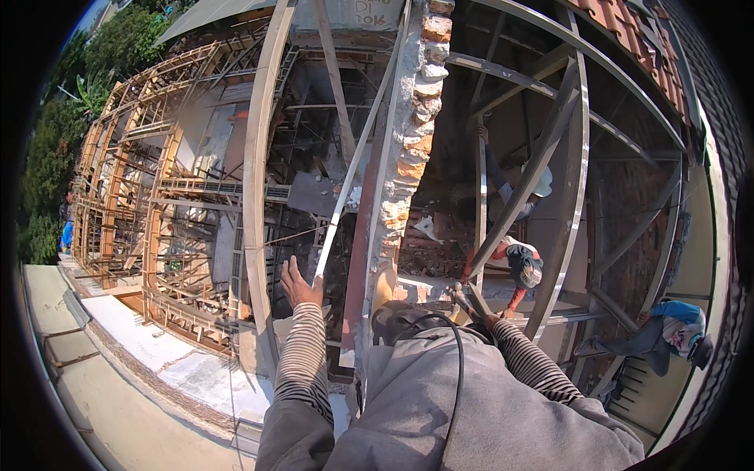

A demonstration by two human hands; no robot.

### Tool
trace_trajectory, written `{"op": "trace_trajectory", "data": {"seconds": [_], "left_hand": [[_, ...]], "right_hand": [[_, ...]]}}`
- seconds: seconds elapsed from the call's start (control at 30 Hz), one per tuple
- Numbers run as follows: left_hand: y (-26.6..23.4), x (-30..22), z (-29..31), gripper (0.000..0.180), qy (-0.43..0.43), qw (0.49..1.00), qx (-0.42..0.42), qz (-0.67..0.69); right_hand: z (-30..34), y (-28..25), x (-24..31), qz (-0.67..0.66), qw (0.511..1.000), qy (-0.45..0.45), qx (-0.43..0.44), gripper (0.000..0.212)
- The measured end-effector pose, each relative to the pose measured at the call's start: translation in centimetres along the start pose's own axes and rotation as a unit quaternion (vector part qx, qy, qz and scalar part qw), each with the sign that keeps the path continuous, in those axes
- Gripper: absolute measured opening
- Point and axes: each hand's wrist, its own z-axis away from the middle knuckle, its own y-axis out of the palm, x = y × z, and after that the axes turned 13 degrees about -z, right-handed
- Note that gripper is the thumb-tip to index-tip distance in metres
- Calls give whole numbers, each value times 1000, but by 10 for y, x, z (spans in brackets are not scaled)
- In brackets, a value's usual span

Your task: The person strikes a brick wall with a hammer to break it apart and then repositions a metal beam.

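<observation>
My left hand is open, its fingers spread upward over the gap left of the wall. Beside its thumb is the lower end of a long white bar that slants up and right; whether they touch I cannot tell. Close to my waist, my right hand is closed and partly hidden by my sleeve. At it is a small metal-headed tool, perhaps a hammer, near the lower end of a slanting metal beam. Between my arms runs a broken brick wall, with my yellowish boot on it.
A tall beam stands left of my left hand. Wooden scaffolding fills the far left. Below right are a person in a pale helmet, one in a cap and one in blue. Red roof tiles lie upper right.
</observation>
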Motion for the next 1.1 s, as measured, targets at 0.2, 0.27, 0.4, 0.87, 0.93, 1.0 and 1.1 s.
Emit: {"op": "trace_trajectory", "data": {"seconds": [0.2,0.27,0.4,0.87,0.93,1.0,1.1], "left_hand": [[-61,15,-92,99,-127,980,-151,-38],[-66,26,-117,100,-128,976,-176,-24],[-61,43,-159,94,-154,986,-32,48],[-45,42,-195,83,-236,970,64,7],[-56,29,-201,86,-182,983,25,6],[-62,11,-214,89,-136,991,-12,1],[-60,30,-262,90,-126,990,-57,20]], "right_hand": [[23,-1,30,14,1000,25,-8,68],[24,5,35,23,999,25,-6,68],[-21,23,0,50,998,-41,20,94],[-53,44,-29,124,987,-72,72,60],[-40,45,-23,70,996,-28,57,61],[-49,60,-33,-12,999,-14,29,63],[-23,62,-16,-7,998,-51,29,61]]}}
